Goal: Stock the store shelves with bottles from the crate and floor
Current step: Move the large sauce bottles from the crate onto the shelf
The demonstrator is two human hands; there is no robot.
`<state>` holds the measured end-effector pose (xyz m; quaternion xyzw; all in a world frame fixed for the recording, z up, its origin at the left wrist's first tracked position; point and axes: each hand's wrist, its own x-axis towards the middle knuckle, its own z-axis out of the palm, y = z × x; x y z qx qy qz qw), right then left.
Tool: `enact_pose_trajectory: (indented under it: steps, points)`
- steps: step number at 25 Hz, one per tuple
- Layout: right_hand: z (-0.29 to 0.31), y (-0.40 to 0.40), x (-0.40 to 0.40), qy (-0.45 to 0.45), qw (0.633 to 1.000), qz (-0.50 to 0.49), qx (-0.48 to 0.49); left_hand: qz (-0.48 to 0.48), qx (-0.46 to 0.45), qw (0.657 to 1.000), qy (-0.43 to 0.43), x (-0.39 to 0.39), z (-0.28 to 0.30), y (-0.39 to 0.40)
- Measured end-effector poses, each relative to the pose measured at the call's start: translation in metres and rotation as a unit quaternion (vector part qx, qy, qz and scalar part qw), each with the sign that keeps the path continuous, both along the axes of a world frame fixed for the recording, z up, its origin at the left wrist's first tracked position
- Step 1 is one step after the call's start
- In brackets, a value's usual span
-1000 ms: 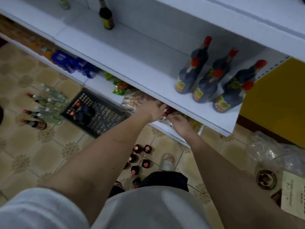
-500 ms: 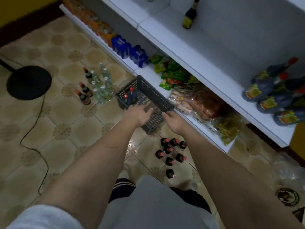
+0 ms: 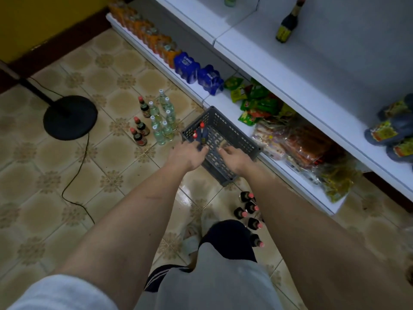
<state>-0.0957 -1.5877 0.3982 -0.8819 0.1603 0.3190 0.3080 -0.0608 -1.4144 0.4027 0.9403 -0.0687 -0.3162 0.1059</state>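
Head view: both arms reach down and forward over the grey crate (image 3: 225,139), which stands on the tiled floor (image 3: 44,175) against the foot of the lowest shelf (image 3: 225,101). The left hand (image 3: 186,154) is over the crate's near-left rim, fingers extended toward two red-capped bottles (image 3: 201,133) standing in the crate's far corner at 11 o'clock; whether the fingertips touch a bottle cannot be told. The right hand (image 3: 234,157) hangs over the crate's middle, fingers loosely spread, holding nothing. At 10 o'clock from the crate a cluster of clear bottles (image 3: 164,119) and dark red-capped bottles (image 3: 139,128) stands on the floor. At 5 o'clock, near the person's foot, more dark bottles with pink caps (image 3: 249,211) stand together. On the upper shelf (image 3: 312,70) a lone dark bottle (image 3: 288,23) is upright at 1 o'clock, and blue bottles with yellow labels (image 3: 391,130) lie at 3 o'clock. Snack packets (image 3: 290,142) fill the lowest shelf.
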Motion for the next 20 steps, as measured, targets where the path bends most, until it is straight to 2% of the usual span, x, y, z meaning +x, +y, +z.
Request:
enact_pose_trajectory:
  steps: [5, 10, 12, 14, 16, 18, 20]
  points:
    - [-0.021, -0.012, 0.047, 0.032, 0.998, -0.038, 0.034, -0.019, 0.006, 0.999, 0.034, 0.051, -0.015, -0.016]
    - [-0.049, -0.008, 0.123, 0.031, 0.994, -0.053, 0.090, 0.063, -0.007, 0.994, 0.091, 0.133, -0.041, -0.028]
    - [-0.068, -0.005, 0.149, 0.050, 0.992, -0.048, 0.109, 0.117, -0.044, 0.986, 0.112, 0.160, -0.062, -0.036]
    - [-0.094, -0.004, 0.169, 0.071, 0.987, -0.071, 0.122, 0.200, -0.096, 0.963, 0.150, 0.178, -0.089, -0.043]
    - [-0.129, -0.002, 0.188, 0.106, 0.982, -0.082, 0.134, 0.287, -0.135, 0.924, 0.212, 0.190, -0.126, -0.045]
    - [-0.181, 0.002, 0.208, 0.136, 0.977, -0.089, 0.140, 0.349, -0.164, 0.880, 0.276, 0.203, -0.178, -0.048]
    - [-0.239, 0.008, 0.228, 0.155, 0.970, -0.123, 0.144, 0.404, -0.196, 0.840, 0.306, 0.223, -0.239, -0.052]
